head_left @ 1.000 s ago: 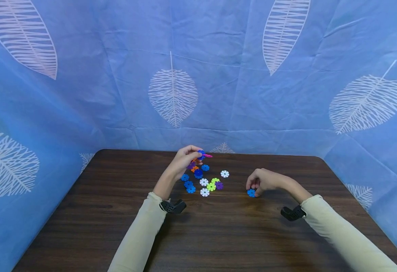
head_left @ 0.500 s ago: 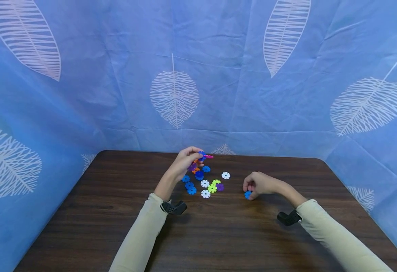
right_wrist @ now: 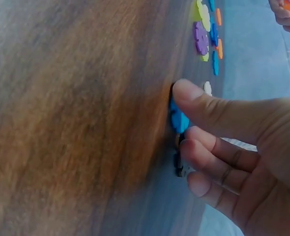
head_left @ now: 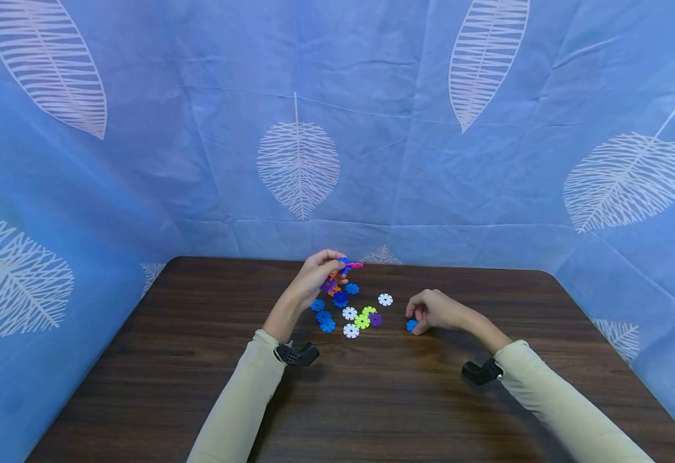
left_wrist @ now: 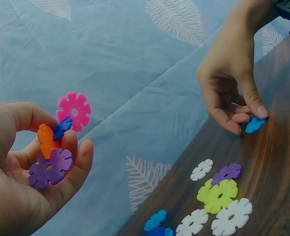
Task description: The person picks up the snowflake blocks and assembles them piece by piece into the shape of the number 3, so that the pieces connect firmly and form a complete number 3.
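Note:
My left hand (head_left: 307,283), raised over the back of the table, grips a chain of notched plastic snowflake discs joined edge to edge. The left wrist view shows a pink disc (left_wrist: 74,112) at its outer end, then a blue one (left_wrist: 63,129), an orange one (left_wrist: 47,140) and a purple one (left_wrist: 51,169) near the palm. To the right of the pile, my right hand (head_left: 443,310) pinches a single blue snowflake disc (right_wrist: 178,117) between thumb and fingers, low at the tabletop. Its fingers hide part of that disc.
Loose discs lie on the dark wooden table (head_left: 210,386) between and below the hands: white (head_left: 351,330), yellow-green (head_left: 362,321), purple (head_left: 375,319) and several blue ones (head_left: 327,325). One white disc (head_left: 386,299) sits apart. A blue leaf-patterned cloth (head_left: 372,161) hangs behind.
My right hand has slid left toward the pile, with the blue disc moving along in its fingers. The left hand and its chain have hardly moved.

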The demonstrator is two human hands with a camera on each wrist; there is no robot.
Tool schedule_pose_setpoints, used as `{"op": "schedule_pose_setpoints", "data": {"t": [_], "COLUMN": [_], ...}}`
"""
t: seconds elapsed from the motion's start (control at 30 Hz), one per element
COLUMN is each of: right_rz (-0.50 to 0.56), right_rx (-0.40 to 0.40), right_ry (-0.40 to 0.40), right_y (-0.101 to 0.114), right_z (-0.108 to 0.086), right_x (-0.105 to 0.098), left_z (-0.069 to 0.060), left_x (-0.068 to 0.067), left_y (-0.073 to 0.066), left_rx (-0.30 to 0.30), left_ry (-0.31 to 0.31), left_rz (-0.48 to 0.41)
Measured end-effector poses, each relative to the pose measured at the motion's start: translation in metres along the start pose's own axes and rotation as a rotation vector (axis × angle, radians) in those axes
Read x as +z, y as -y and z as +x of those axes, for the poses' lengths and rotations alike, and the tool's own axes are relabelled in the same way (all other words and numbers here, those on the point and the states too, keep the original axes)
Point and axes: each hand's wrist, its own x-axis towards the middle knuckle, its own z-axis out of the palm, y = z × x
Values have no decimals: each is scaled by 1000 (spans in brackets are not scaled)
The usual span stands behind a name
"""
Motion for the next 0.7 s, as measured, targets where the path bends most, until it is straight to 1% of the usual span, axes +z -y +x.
{"op": "schedule_pose_setpoints", "data": {"t": [0.13,0.3,0.47,0.57,0.7], "right_rz": [-15,-14,62,112,152], "right_rx": [7,-15,-33,-29,-24], "right_ry": [0,8,-8,-63,-181], "right_y": [-1,1,2,4,12], "right_z": [2,5,10,14,20], "right_x": [2,3,4,5,3], "left_z": [0,0,1,1,2], "left_x": [0,0,-1,-1,0], "left_y": [1,1,1,1,2], "left_rx": [-4,-3,-5,-5,-5], "left_ry": [-3,-5,-4,1,5], "left_rz": [7,11,23,27,28]}}
